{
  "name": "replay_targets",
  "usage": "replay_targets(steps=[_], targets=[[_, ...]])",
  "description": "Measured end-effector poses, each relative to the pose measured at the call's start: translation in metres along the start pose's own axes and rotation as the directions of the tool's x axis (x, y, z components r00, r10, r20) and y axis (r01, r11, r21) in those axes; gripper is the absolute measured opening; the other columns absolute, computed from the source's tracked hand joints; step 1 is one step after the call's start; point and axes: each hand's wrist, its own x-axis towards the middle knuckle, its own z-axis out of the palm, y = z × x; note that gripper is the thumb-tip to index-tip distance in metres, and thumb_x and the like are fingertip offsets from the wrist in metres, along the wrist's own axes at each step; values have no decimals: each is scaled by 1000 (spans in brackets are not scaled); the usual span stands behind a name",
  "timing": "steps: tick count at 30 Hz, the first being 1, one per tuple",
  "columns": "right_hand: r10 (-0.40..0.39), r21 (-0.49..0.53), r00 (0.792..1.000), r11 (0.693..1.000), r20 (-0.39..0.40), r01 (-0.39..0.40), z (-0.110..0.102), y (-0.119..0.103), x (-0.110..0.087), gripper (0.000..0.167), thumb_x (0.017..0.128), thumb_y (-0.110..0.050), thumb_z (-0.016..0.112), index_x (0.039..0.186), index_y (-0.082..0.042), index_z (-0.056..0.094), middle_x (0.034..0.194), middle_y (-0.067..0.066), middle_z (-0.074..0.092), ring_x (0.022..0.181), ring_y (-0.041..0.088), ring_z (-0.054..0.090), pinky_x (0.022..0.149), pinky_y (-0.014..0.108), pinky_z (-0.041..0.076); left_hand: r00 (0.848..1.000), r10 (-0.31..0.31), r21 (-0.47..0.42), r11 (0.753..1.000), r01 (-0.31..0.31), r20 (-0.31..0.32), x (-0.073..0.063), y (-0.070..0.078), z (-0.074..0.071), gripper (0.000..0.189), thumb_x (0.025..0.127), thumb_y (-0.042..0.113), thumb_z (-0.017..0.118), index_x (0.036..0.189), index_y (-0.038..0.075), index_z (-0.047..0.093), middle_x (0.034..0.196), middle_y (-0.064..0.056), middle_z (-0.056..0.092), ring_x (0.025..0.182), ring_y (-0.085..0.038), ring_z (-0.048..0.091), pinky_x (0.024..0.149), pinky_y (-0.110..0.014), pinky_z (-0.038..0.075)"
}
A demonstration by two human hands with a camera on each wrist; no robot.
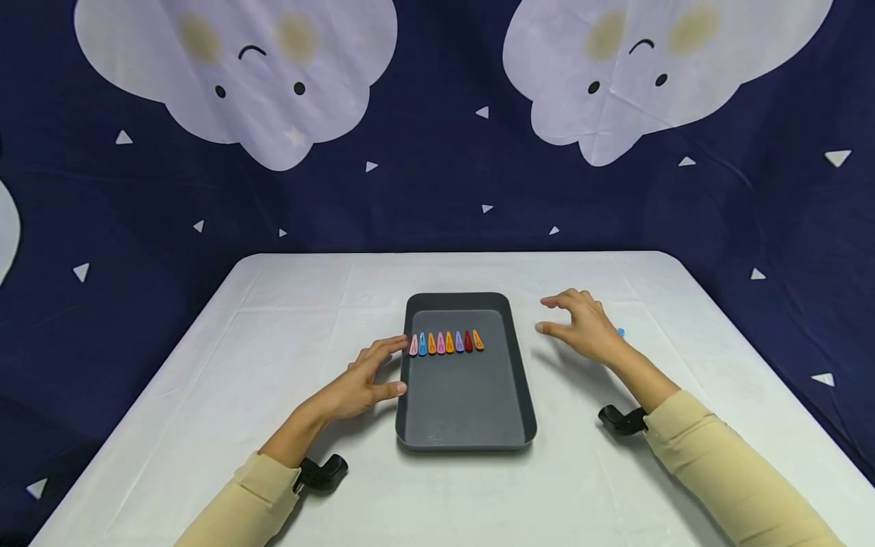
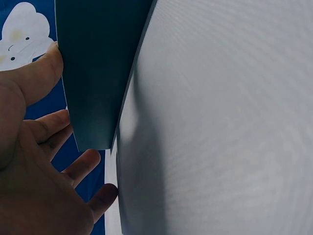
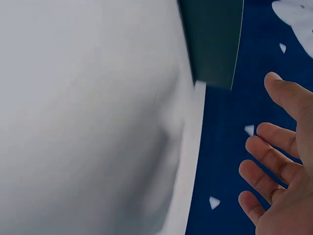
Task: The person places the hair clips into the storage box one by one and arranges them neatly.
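Note:
A dark grey rectangular tray (image 1: pixel 468 403) lies on the table. Across its upper half runs a row of several snap hair clips (image 1: pixel 440 343) in pink, blue, orange, purple and red, with the rightmost orange one (image 1: pixel 478 339) slightly tilted. My left hand (image 1: pixel 362 384) is at the tray's left side, fingers spread and fingertips at the rim; in the left wrist view the thumb (image 2: pixel 46 73) meets the top edge of the tray wall. To the right of the tray, my right hand (image 1: pixel 581 325) hovers over the table with relaxed fingers and nothing in its grasp.
A small blue object (image 1: pixel 620 332) shows from behind the right wrist, mostly hidden. A white cloth (image 1: pixel 307 304) covers the table. Behind it hangs a dark blue curtain (image 1: pixel 424 213) with clouds and small white triangles. Each wrist carries a black camera mount (image 1: pixel 622 420).

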Motion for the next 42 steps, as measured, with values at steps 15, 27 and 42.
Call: replay_targets(steps=[15,27,42], targets=[[127,-52,992,991,10,-126,-25,59,-30,51,85,-34,68,123,-1,59,122,24,56,107,39,45,92,53,30,1000,-9,-7,1000,9,3,-1,0,0,68,88,26,66,146,13,33,156,1,23,143,-33,15,106,-71,3],[154,-89,984,985,92,-146,-27,77,-36,57,84,-38,69,125,0,58,126,26,55,111,40,44,94,58,28,1000,-5,1,1000,5,4,0,2,-1,69,88,29,66,147,13,32,156,1,23,143,-33,16,107,-70,4],[166,-101,983,982,82,-158,-35,78,-59,54,84,-38,69,121,0,61,115,23,64,111,43,46,90,59,27,1000,-5,0,1000,5,2,0,1,0,69,88,27,66,146,13,32,156,1,23,143,-33,16,107,-70,5]])
